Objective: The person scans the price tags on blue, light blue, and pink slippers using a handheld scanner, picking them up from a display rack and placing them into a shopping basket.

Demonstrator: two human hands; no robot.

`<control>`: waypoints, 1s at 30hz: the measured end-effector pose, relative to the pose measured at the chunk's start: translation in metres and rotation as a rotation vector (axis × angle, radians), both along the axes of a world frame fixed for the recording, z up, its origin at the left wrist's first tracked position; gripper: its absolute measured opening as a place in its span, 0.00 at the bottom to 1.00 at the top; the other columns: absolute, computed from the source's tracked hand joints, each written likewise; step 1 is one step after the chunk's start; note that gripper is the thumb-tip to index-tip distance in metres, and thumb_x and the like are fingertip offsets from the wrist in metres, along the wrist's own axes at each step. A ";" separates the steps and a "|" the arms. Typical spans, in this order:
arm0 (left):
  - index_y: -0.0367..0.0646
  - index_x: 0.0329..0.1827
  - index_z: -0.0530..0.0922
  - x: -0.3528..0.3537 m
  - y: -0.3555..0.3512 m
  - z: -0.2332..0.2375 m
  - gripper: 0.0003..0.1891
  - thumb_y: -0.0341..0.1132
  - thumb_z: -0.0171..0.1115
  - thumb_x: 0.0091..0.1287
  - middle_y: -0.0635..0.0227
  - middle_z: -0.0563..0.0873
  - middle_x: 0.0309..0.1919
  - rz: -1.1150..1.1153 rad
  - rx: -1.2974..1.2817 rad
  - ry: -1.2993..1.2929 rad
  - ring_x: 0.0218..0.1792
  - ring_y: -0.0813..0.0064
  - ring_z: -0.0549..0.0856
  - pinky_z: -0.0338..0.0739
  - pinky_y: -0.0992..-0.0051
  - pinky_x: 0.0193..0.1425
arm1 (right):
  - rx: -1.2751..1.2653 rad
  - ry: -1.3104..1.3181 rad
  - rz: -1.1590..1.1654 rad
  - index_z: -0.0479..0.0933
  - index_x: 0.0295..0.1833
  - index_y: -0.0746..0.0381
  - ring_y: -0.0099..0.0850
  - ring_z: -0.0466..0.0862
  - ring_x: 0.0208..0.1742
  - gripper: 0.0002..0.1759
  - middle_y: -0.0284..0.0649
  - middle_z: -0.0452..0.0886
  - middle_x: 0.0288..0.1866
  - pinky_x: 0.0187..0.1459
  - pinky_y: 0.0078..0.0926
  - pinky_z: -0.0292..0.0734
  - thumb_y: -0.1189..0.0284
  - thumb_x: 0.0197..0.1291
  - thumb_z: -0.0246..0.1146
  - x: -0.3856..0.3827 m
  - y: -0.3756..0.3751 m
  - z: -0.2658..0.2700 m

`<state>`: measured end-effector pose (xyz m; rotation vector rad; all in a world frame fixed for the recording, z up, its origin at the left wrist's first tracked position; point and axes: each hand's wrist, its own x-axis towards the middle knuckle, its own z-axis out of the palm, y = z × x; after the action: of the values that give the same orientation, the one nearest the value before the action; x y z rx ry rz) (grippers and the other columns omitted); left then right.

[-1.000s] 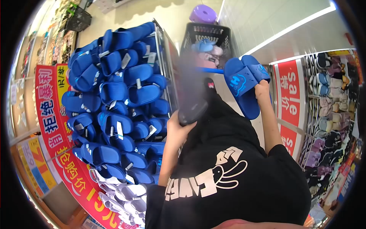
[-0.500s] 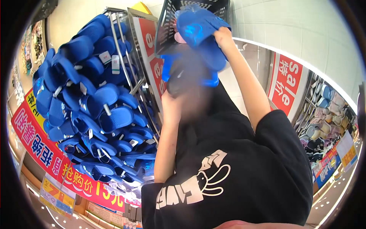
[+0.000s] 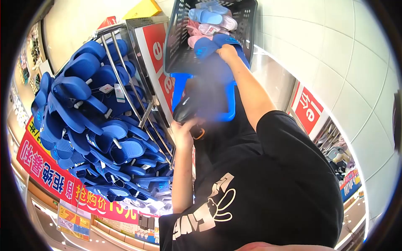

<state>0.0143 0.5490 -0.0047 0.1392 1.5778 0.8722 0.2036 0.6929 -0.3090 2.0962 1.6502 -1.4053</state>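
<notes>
My right hand point(image 3: 228, 52) is closed on a pair of blue slippers point(image 3: 205, 47) at the near end of the dark grey shopping basket point(image 3: 176, 54). Light blue slippers point(image 3: 209, 16) and pink slippers point(image 3: 194, 29) lie in the basket beyond them. My left hand point(image 3: 182, 130) grips a smooth, rounded black object point(image 3: 183, 112) with a small white mark, beside the slipper rack. A hazy smear hides part of this object, and I cannot tell its kind. Blue plastic parts point(image 3: 179, 85) show below the basket.
To the left, a metal rack point(image 3: 111, 54) is crowded with tagged blue slippers point(image 3: 73, 88). Red sale signs point(image 3: 307, 106) stand on both sides. A pale tiled floor point(image 3: 310, 42) stretches along the upper right. More footwear point(image 3: 337, 157) hangs at the far right.
The blue slippers have come down and left with my right hand, exposing the light blue and pink slippers in the basket. My left hand has drawn slightly nearer my body with the black object.
</notes>
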 end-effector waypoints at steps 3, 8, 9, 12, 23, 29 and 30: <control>0.29 0.40 0.78 -0.004 0.001 -0.006 0.11 0.22 0.54 0.53 0.45 0.87 0.34 0.029 0.010 0.004 0.27 0.60 0.87 0.82 0.68 0.35 | -0.023 0.034 -0.086 0.83 0.36 0.70 0.51 0.85 0.43 0.27 0.56 0.85 0.36 0.50 0.41 0.77 0.52 0.54 0.67 -0.001 0.023 0.000; 0.28 0.41 0.78 -0.011 -0.003 -0.014 0.12 0.22 0.53 0.54 0.41 0.84 0.49 -0.003 -0.008 -0.082 0.29 0.61 0.88 0.82 0.69 0.29 | -0.070 0.057 0.113 0.81 0.52 0.68 0.50 0.81 0.57 0.36 0.58 0.82 0.53 0.59 0.37 0.75 0.45 0.54 0.64 0.012 0.058 0.021; 0.28 0.41 0.78 -0.012 -0.001 -0.016 0.12 0.22 0.53 0.54 0.41 0.84 0.49 -0.006 0.007 -0.087 0.29 0.61 0.88 0.82 0.69 0.29 | 0.031 0.034 0.142 0.77 0.59 0.71 0.50 0.80 0.60 0.45 0.59 0.81 0.57 0.60 0.35 0.74 0.40 0.52 0.65 0.014 0.058 0.018; 0.29 0.44 0.78 -0.014 -0.005 -0.015 0.14 0.22 0.54 0.55 0.43 0.85 0.48 -0.014 0.017 -0.088 0.31 0.63 0.88 0.82 0.70 0.31 | -0.132 0.127 0.425 0.82 0.57 0.62 0.46 0.81 0.59 0.33 0.52 0.82 0.58 0.59 0.35 0.76 0.44 0.61 0.59 0.012 0.023 0.020; 0.31 0.48 0.80 -0.030 -0.054 -0.002 0.13 0.27 0.61 0.60 0.61 0.86 0.30 -0.058 0.216 -0.057 0.26 0.69 0.85 0.81 0.72 0.33 | 0.240 0.356 0.488 0.83 0.43 0.63 0.50 0.85 0.43 0.16 0.52 0.85 0.43 0.48 0.44 0.80 0.64 0.62 0.57 -0.048 -0.112 0.178; 0.33 0.42 0.80 -0.054 -0.158 0.031 0.09 0.29 0.62 0.61 0.60 0.84 0.28 0.105 0.294 -0.075 0.24 0.70 0.84 0.80 0.72 0.31 | 0.247 0.080 0.534 0.83 0.46 0.61 0.51 0.86 0.44 0.33 0.54 0.85 0.44 0.49 0.45 0.79 0.46 0.74 0.41 -0.067 -0.150 0.254; 0.34 0.42 0.79 -0.056 -0.180 0.034 0.09 0.29 0.61 0.61 0.61 0.84 0.28 0.134 0.277 -0.106 0.24 0.70 0.83 0.80 0.72 0.29 | 0.292 0.057 0.515 0.82 0.42 0.62 0.50 0.86 0.44 0.31 0.53 0.85 0.40 0.49 0.45 0.79 0.47 0.71 0.46 -0.070 -0.154 0.241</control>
<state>-0.0415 0.3692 0.0296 0.1825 1.3742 1.1836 0.1332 0.5384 -0.0682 1.5728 2.3173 -1.1172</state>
